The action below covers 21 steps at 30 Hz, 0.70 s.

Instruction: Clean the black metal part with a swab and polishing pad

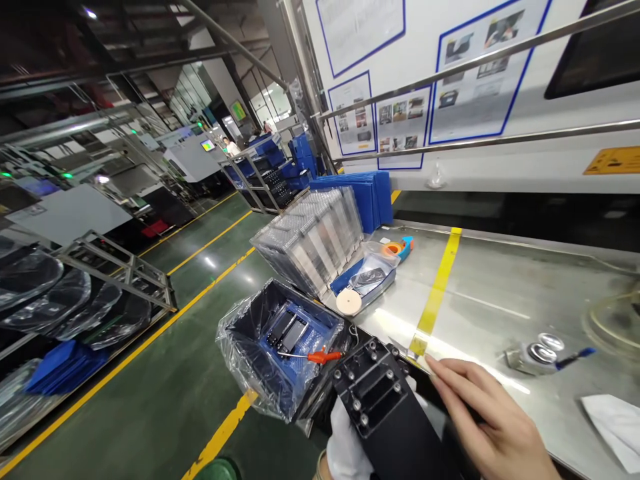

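Note:
My left hand (345,437), in a white glove, is wrapped around a black rectangular part (387,407) with several round metal studs and slots at its upper end. My bare right hand (487,413) has its thumb and fingers pinched on a thin, blade-like piece (409,355) beside the part's upper right edge; its exact kind is unclear. An orange-handled screwdriver (323,357) lies across the edge of a plastic-lined bin (240,333) just beyond the part. Inside the bin are blue wrap and black parts (287,332).
The steel table (480,293) carries a blue tray (377,288) of bagged items, a beige disc (349,302), a tape dispenser (399,248), a metal-topped bottle (540,353), a brush (575,358) and white paper (615,423). Clear plastic trays (310,233) stand at its left end.

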Motion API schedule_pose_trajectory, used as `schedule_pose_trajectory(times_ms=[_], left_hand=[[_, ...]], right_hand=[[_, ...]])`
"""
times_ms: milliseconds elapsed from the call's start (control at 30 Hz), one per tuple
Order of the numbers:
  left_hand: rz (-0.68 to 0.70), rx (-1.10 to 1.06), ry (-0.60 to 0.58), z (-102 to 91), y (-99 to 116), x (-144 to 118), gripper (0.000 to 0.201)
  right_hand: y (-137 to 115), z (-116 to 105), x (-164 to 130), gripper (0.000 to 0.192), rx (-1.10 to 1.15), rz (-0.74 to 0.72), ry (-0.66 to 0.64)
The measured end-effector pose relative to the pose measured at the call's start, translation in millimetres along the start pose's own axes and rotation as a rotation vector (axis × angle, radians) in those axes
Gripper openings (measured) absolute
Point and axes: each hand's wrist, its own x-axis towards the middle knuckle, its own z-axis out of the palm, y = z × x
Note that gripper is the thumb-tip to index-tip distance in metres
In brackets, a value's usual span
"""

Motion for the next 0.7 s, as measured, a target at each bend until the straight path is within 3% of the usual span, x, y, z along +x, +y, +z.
schedule_pose_trajectory(times_ms=[67, 167, 233, 333, 467, 567, 700], left_hand=[[0.087, 0.15, -0.067, 6.1, 15.3, -1.3, 0.055], [0.246, 0.532, -0.191, 14.9, 37.0, 0.7, 0.055], [0.296, 0.688, -0.163, 16.2, 41.4, 3.4, 0.049], [0.267, 0.703, -0.067, 7.7, 33.2, 3.8, 0.039], [0.231, 0.651, -0.028, -9.9, 23.9, -4.6, 0.044], [0.188, 0.646, -0.056, -8.6, 30.2, -8.5, 0.055], [0.062, 0.591, -0.163, 12.5, 44.5, -3.7, 0.034]], right_hand=[[1.4, -6.1, 2.7, 0.021, -0.017, -0.01, -0.015], [1.8, -15.1, 0.8, 0.026, -0.013, -0.046, -0.143], [0.7, -19.0, -1.1, 0.027, -0.043, -0.049, -0.165], [-0.3, -22.3, -0.7, 0.023, -0.057, -0.077, -0.099], [4.8, -27.7, 3.1, 0.022, -0.075, -0.065, -0.106], [7.7, -31.2, 6.3, 0.021, 0.086, 0.144, -0.188], [3.9, -27.2, 7.1, 0.051, 0.445, 0.581, -0.446]])
